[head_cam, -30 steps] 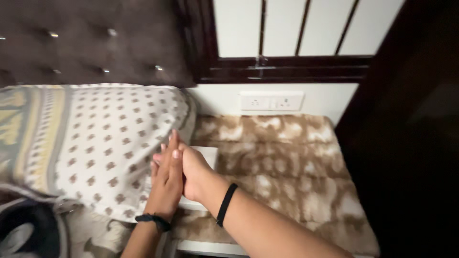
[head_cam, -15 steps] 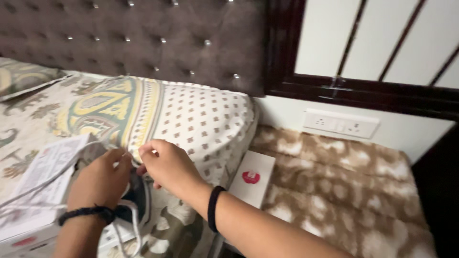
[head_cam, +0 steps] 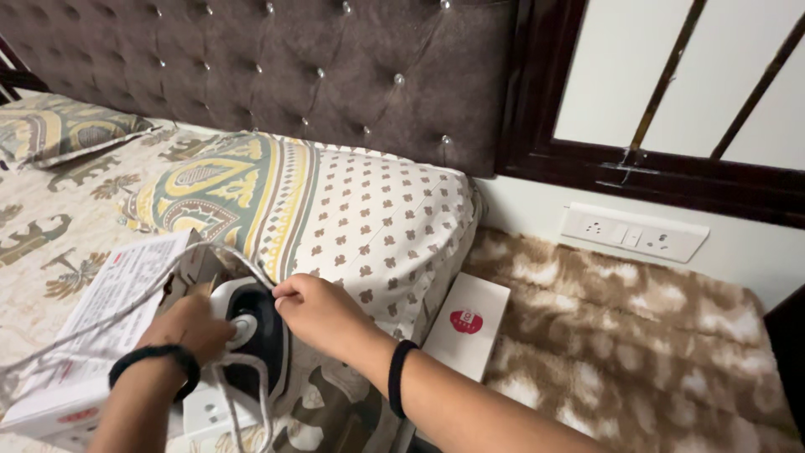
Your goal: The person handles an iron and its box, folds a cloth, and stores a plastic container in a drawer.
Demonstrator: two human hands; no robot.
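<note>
A tufted brown headboard (head_cam: 251, 75) with shiny buttons runs across the top, and below it lies a bed (head_cam: 50, 226) under a cream sheet printed with animals. A pillow (head_cam: 335, 210), dotted brown on cream with a green and yellow band, lies against the headboard at the bed's right edge. Right of the bed sits a low surface covered in mottled brown and cream fur (head_cam: 637, 352), with a white socket plate (head_cam: 633, 232) on the wall above it and a dark window frame (head_cam: 662, 168) higher up. A white box (head_cam: 92, 335) with fine print on its open flap lies at the lower left of the bed, and a smaller white box (head_cam: 470, 323) with a red mark rests between pillow and fur. The iron (head_cam: 251, 340) stands on the sheet just in front of the pillow, beside the large box: dark navy body, white trim, a round white dial on its side, and a grey-white cord (head_cam: 101, 323) looping over it and trailing left. The left hand (head_cam: 189, 327), a black band on its wrist, rests curled on the iron by the dial; whether it grips is unclear. The right hand (head_cam: 319, 315), also banded, pinches the cord at the iron's top, fingers pressed together.
</note>
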